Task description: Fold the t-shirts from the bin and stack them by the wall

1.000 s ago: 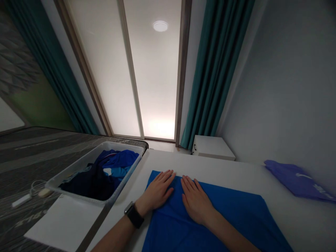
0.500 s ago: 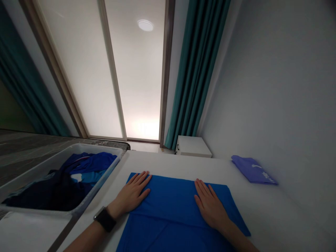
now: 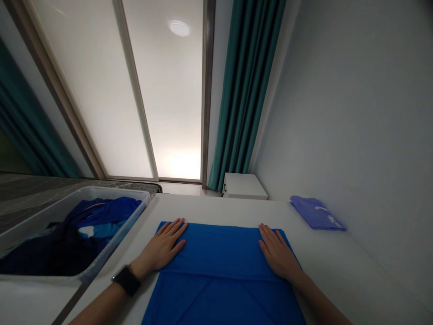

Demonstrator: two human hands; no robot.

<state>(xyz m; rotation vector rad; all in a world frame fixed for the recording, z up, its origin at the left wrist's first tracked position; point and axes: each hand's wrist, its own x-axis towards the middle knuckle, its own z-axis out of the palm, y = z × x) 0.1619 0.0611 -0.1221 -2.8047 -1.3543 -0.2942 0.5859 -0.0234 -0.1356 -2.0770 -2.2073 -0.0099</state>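
A blue cloth [image 3: 219, 253], perhaps a garment, lies spread on the white table in front of me, with creases across its middle. My left hand [image 3: 165, 243] rests flat on its far left corner, fingers spread and thumb apart. On the far right corner lies my right hand [image 3: 277, 250], palm down with its fingers stretched out. Neither hand grips anything. The near end of the cloth runs out of the bottom of the view.
To the left stands a translucent bin [image 3: 91, 271] with dark and blue clothes [image 3: 64, 234] inside. A folded purple cloth [image 3: 317, 213] with white marks lies by the wall at the right. Beyond the white table [image 3: 216, 208] are a white cabinet [image 3: 244, 186] and green curtains [image 3: 248, 90].
My right hand has slid right to the cloth's far right edge, and that side now lies straighter. My left hand stays on its corner. The view has shifted slightly right.
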